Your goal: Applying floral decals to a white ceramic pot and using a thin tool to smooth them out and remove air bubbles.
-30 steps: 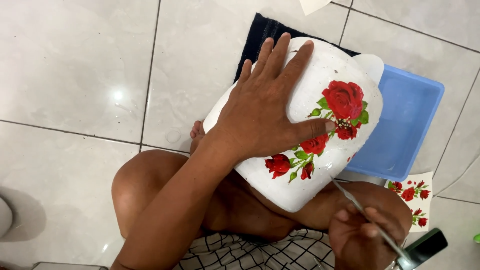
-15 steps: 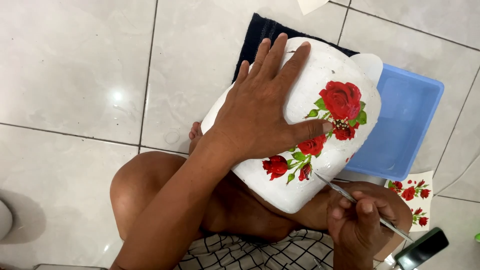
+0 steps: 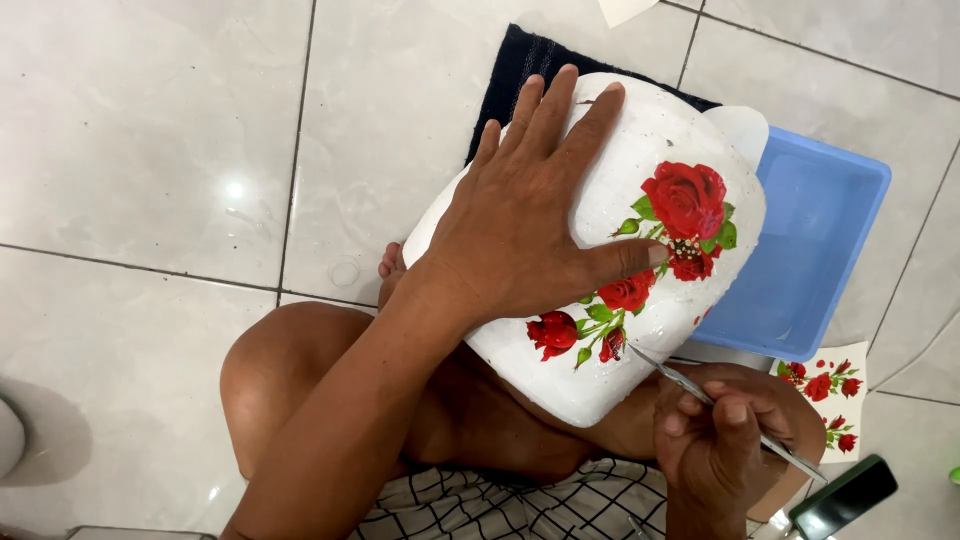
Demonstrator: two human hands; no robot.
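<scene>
Looking down, I am seeing the white form (image 3: pixel 640 200) as the biggest thing here, a rounded, rough-surfaced shell resting tilted on my lap, its long axis running from my knees at lower left up toward the blue tray (image 3: pixel 820 250) at upper right. The tray is sitting on the tiled floor (image 3: pixel 150 150) just beyond the form's far end, with a dark cloth (image 3: pixel 510 70) peeking out under the form's upper edge.

My left hand (image 3: pixel 530 210) is lying flat and spread across the form's upper left half, fingers apart, the thumb stretching right toward the rose decals (image 3: pixel 685 200); it is pressing rather than clasping, holding the form steady. A string of red roses with green leaves is running diagonally down the form's right flank, the biggest bloom highest and 3 smaller ones trailing toward the lower edge.

My right hand (image 3: pixel 720 440) is sitting below and to the right of the form, fingers pinched together around the tweezers (image 3: pixel 720 405). The tweezers are slanting up and left, their tip touching or nearly touching the lowest small bud (image 3: pixel 612 345), so the right hand is the nearer one to that decal.

A sheet of spare rose decals (image 3: pixel 825 395) is lying on the floor just right of my right hand, and a dark phone (image 3: pixel 845 495) is lying below it.
</scene>
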